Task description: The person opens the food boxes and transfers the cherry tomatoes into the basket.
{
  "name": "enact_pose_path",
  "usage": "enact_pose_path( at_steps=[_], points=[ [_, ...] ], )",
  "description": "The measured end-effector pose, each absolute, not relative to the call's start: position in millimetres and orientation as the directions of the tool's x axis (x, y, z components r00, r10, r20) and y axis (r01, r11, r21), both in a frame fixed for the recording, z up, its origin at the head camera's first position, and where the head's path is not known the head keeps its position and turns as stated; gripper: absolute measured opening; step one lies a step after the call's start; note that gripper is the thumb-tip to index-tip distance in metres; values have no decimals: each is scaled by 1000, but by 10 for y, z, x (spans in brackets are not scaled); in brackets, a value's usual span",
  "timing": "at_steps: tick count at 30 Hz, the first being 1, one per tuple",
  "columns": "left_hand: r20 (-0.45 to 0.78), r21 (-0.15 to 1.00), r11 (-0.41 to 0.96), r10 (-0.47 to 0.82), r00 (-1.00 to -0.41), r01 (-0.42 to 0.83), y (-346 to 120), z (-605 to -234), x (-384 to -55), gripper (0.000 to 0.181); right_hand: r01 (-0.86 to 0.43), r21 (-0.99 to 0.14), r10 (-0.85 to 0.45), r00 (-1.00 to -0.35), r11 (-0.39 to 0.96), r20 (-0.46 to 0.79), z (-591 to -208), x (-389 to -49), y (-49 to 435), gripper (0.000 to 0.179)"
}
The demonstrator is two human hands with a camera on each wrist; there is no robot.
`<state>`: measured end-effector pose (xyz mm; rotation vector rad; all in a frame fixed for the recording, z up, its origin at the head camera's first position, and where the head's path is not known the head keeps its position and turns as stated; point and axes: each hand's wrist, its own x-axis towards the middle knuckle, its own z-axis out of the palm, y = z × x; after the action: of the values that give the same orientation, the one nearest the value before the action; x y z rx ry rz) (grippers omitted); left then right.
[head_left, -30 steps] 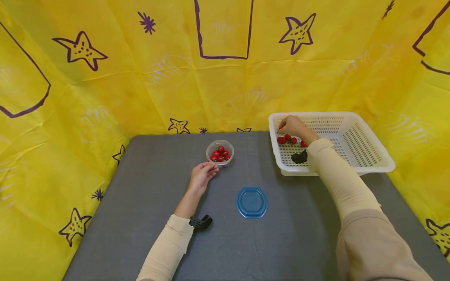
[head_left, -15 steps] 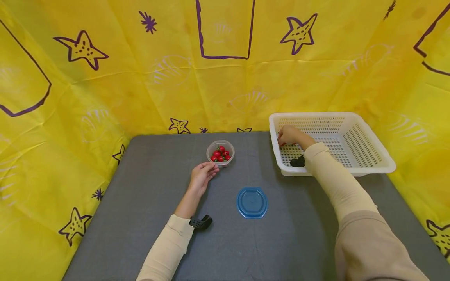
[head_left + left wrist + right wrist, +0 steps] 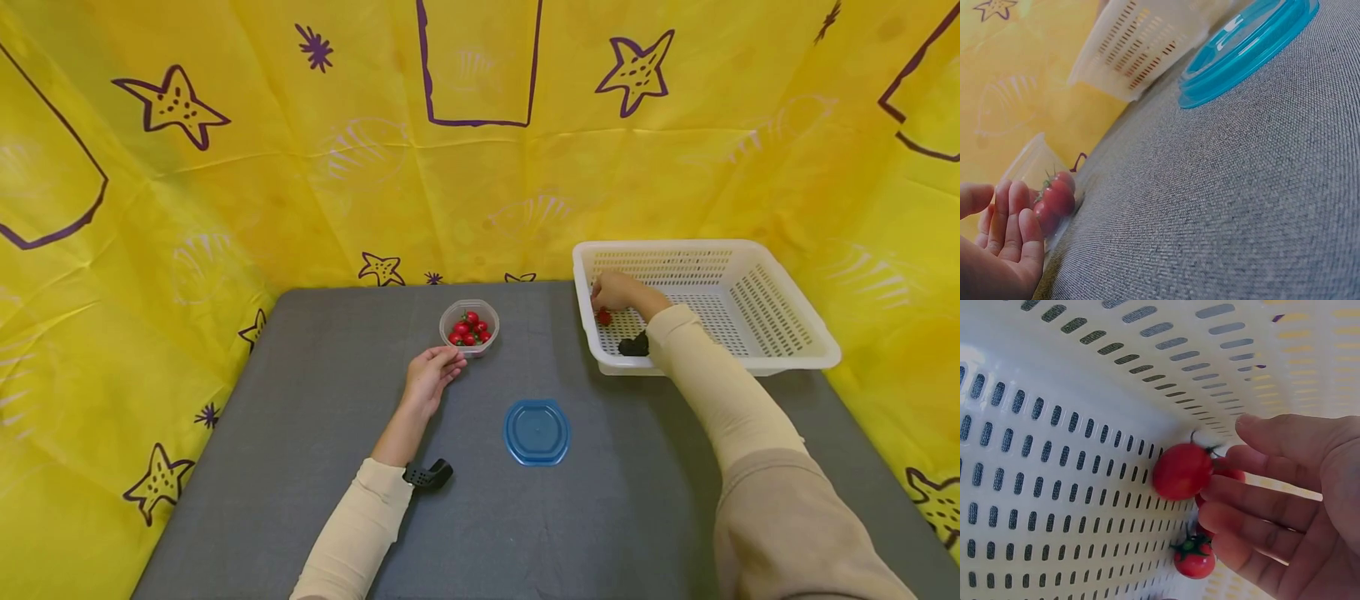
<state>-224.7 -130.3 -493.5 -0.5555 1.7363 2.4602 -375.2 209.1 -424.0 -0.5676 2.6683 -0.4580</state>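
In the head view, a small clear plastic container (image 3: 469,353) holds several cherry tomatoes (image 3: 470,327). My left hand (image 3: 431,379) pinches its near rim between thumb and fingertips. My right hand (image 3: 617,290) reaches down into the left end of a white perforated basket (image 3: 813,350). In the right wrist view, its fingers are loosely bent and spread apart from the thumb, with fingertips right beside a red cherry tomato (image 3: 1182,472). Another tomato (image 3: 1194,557) with a green calyx lies just below, and more red shows behind the fingers. No tomato sits between thumb and fingers.
A blue lid (image 3: 537,432) lies on the grey tabletop (image 3: 480,533) between the arms. A black object (image 3: 633,344) is seen in the basket by the right sleeve. Yellow patterned cloth (image 3: 465,183) hangs behind and at both sides.
My right hand has lowered from above the tomatoes into the basket, covering most of them. One tomato now shows below its fingers. The left hand stays at the container's rim.
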Motion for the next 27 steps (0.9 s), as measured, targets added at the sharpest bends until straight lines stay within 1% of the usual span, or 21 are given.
enact_pose_path(
  at_steps=[7,12,15,21,27],
  points=[
    [-338,898,-346,-142,-930,-274,-1303,-4938,-2247,7,-283,-369,-404,-862,885,-307,-4164,-3751,2132,22],
    [-338,899,-342,-141,-930,-275,-1304,-4934,-2233,7,-288,-348,-394,-873,892,-287,-4060,-3743,2157,25],
    [-343,894,-352,-140,-929,-277,-1303,-4928,-2238,5,-308,-351,-404,-881,884,-245,-3979,-3733,2155,24],
    [-339,895,-354,-142,-930,-272,-1298,-4919,-2244,4,-391,-355,-454,-884,849,-112,-3829,-3695,2098,21],
    [-334,893,-363,-136,-933,-267,-1285,-4921,-2242,5,-431,-364,-482,-874,826,-58,-3723,-3654,1994,22]
  ],
)
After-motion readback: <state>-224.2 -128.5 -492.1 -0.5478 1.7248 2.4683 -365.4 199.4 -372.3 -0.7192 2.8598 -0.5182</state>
